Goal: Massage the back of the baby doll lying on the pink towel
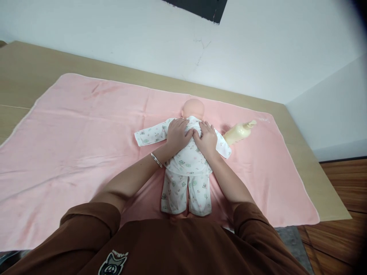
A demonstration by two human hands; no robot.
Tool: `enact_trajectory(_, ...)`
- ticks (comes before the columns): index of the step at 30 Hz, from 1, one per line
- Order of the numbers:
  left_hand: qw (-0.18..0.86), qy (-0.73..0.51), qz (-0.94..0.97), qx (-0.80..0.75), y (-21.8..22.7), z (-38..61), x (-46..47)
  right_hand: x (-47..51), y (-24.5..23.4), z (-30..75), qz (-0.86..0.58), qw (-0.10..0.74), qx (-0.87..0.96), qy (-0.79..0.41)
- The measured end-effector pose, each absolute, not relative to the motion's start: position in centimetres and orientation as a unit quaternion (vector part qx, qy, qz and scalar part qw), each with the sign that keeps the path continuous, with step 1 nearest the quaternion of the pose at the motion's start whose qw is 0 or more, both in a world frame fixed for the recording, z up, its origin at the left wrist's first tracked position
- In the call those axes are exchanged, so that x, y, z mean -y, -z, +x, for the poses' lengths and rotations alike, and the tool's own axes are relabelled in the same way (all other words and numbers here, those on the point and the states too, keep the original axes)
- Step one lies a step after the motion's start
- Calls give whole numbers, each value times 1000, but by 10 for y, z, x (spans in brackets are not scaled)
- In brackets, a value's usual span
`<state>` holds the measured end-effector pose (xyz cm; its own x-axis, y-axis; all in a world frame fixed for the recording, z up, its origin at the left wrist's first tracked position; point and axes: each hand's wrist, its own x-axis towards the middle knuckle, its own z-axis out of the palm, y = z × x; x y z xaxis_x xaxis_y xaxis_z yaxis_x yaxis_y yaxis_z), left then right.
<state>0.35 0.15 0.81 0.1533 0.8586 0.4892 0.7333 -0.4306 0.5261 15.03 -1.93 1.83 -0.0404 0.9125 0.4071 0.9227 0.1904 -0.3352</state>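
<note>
A baby doll [187,160] in a white printed top and trousers lies stretched out on a pink blanket [100,133], its bald head pointing away from me. No facial features show on the head, so it seems to lie face down. My left hand [179,134] rests flat on the left side of the doll's upper body, fingers extended. On the right side, my right hand [206,139] lies flat in the same way, the two thumbs close together at the middle. Neither hand grasps anything. The doll's sleeves spread out to both sides.
A pale yellow pump bottle [239,131] lies on its side beside the doll's right-hand sleeve. Under the blanket is a wooden table [309,172], its far edge against a white wall [129,34]. Brown wooden flooring [344,191] shows beyond the table's right edge.
</note>
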Motion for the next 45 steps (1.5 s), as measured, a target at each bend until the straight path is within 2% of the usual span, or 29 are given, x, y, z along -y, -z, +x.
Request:
enact_trajectory(17,80,-398,738,-539,-3,4,1,24,-14,147,-664,274,694,45)
enact_trajectory(28,86,-359,752,-546,-3,5,-3,14,-21,155,-624,210,752,-16)
enact_trajectory(35,53,-361,745,-558,-6,6,5,22,-18,148,-651,257,714,28)
enact_trajectory(45,81,-339,761,-547,-3,4,-7,13,-22,154,-633,231,738,-16)
